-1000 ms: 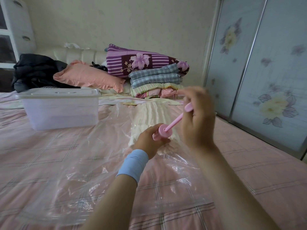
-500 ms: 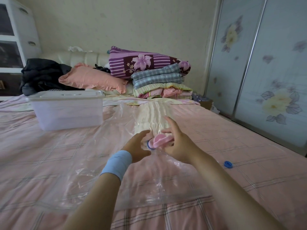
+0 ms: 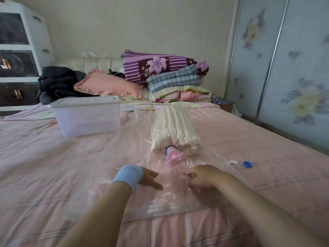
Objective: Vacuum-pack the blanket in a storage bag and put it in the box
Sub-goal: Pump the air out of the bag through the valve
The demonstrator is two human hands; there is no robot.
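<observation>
Farthest left, the lidded box (image 3: pixel 85 116) stands on the bed (image 3: pixel 35 166), beyond the hands and well apart from them. Nearer the middle, the left hand (image 3: pixel 148 179), above a blue wristband, lies with straight fingers on the clear bag (image 3: pixel 160 202) and grips nothing. Straight ahead of both hands the rolled blanket (image 3: pixel 175 129) lies inside the bag. Its long axis runs away from the person toward the pillows, and its near end meets the pink pump (image 3: pixel 173 156), which sits unheld at the valve. The plastic looks drawn tight round the roll, so most of the air is probably out. The right hand (image 3: pixel 204 177) is low over the bag with fingers loosely curled and nothing in them; blur hides whether it touches. Both hands are about equally near the pump. The right is closer to the blue cap (image 3: pixel 247 164), which lies near the bag's right edge beside a small white piece (image 3: pixel 233 162). The likely next move is to pull the pump and cap the valve. Open bed gives room on both sides, and the wardrobe (image 3: pixel 284 86) bounds the far right.
</observation>
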